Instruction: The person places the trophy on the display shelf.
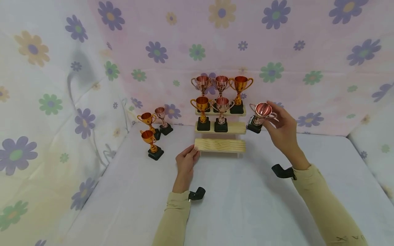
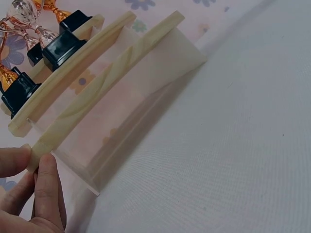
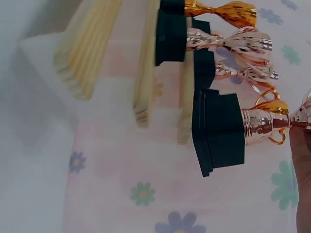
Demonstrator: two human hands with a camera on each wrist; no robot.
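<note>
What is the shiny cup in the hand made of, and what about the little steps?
The held trophy looks like shiny copper-pink metal or metal-coated plastic, since it mirrors light; which one is unclear. Its base is matte black, probably plastic. The stepped shelf looks like pale unfinished wood, with visible grain lines. The right hand holds the cup; the left hand pinches the shelf's edge.

I can read no label, brand or number on anything here; only some faint dark marks on my right sleeve (image 1: pixel 347 238), too blurred to make out.
</note>
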